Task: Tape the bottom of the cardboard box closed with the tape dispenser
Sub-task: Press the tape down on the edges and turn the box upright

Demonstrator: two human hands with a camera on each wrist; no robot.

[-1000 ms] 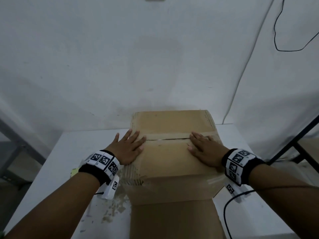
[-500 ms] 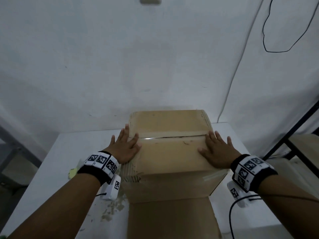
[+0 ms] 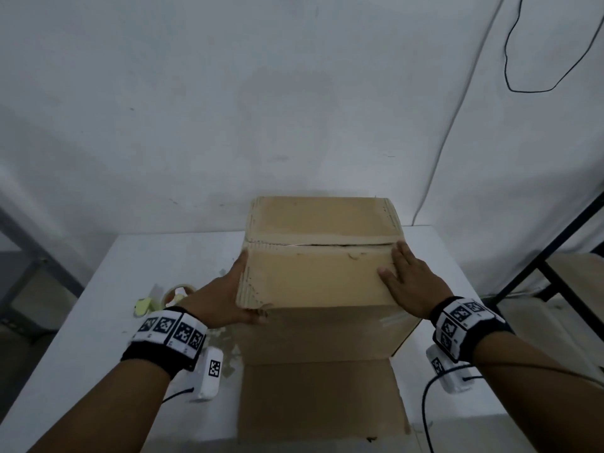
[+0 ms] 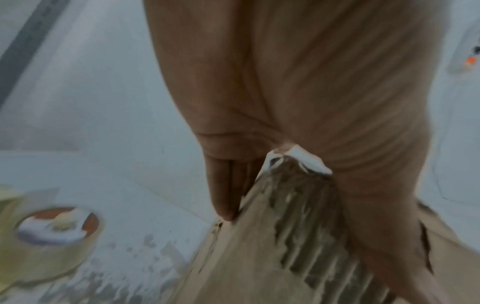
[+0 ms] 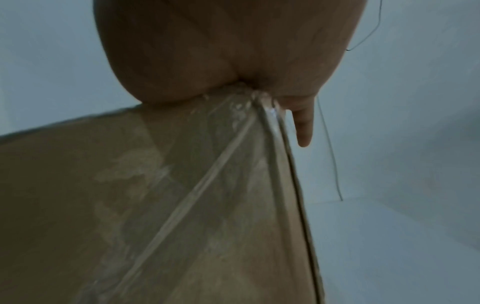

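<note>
Left hand (image 3: 225,297): fingers straight, laid flat along the left side of the cardboard box (image 3: 318,279), thumb hooked under the near torn corner at centre frame. In the left wrist view the corner sits in the crook between thumb and palm. Right hand (image 3: 410,282): fingers straight and close together, pressed flat on the right end of the near flap, fingertips just short of the seam (image 3: 327,245).

Box stands upturned at centre frame on the white table (image 3: 130,289), its two bottom flaps folded down. The seam between them is untaped and gapes a little toward the right. Old clear tape clings to the right wall, per the right wrist view.

Tape dispenser (image 3: 170,295) lies at left of frame, near the left wrist, untouched; a roll of clear tape with a pale yellow part beside it.

Judgement: flap-closing and squaring step, taping not begun. Next move calls for one hand holding the flaps down while the other fetches the dispenser.
</note>
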